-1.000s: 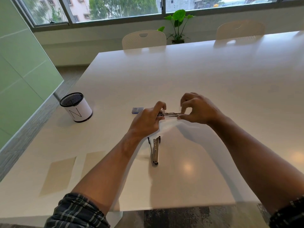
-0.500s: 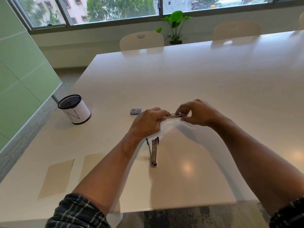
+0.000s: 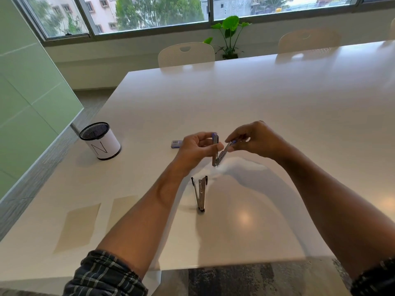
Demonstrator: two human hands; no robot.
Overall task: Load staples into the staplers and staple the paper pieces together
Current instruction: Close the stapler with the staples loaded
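I hold a small metal stapler above the white table, hinged apart into a V with its joint pointing down. My left hand grips the upright arm with its purple end. My right hand pinches the other arm, which slants up to the right. A second metal stapler lies on the table in front of me, also spread apart, touched by neither hand. A small purple staple box sits just left of my left hand. Two pale paper pieces lie flat at the near left.
A white cup with a black mesh rim and a letter N stands at the table's left. The near table edge runs below my forearms. Two white chairs and a potted plant stand beyond the far edge, under the windows.
The stapler was held flat and level between both hands; now it is swung apart into a V, my left hand raising one arm upright. The camera view shifted slightly.
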